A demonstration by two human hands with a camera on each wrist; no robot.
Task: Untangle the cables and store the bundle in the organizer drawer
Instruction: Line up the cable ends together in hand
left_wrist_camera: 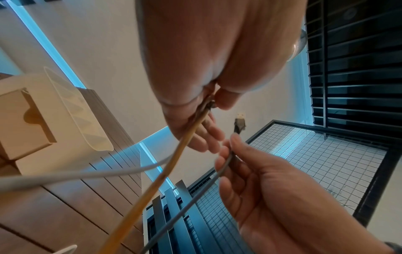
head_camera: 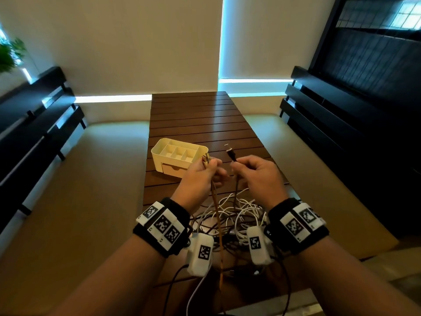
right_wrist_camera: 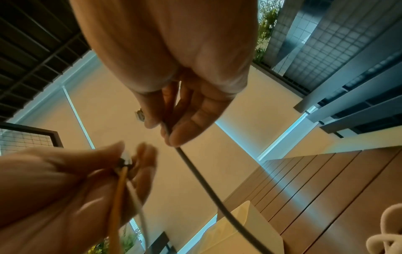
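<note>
A tangle of white, dark and orange cables [head_camera: 230, 215] lies on the slatted wooden table [head_camera: 200, 115] just below my raised hands. My left hand [head_camera: 200, 176] pinches the plug end of an orange cable [head_camera: 216, 215], and that orange cable [left_wrist_camera: 174, 159] runs down from the fingers. My right hand [head_camera: 257, 174] pinches a dark cable [head_camera: 237, 185] just below its USB plug [head_camera: 230, 151], which sticks up free. The dark cable [right_wrist_camera: 202, 180] hangs from the thumb and forefinger. The cream organizer [head_camera: 177, 156] stands behind my left hand, its front drawer [head_camera: 173, 171] closed.
Dark slatted benches [head_camera: 38, 119] flank the table on the left, and a second dark bench [head_camera: 323, 110] stands on the right. A white cable [left_wrist_camera: 87, 175] crosses below the left wrist. The table's far half holds only bare slats.
</note>
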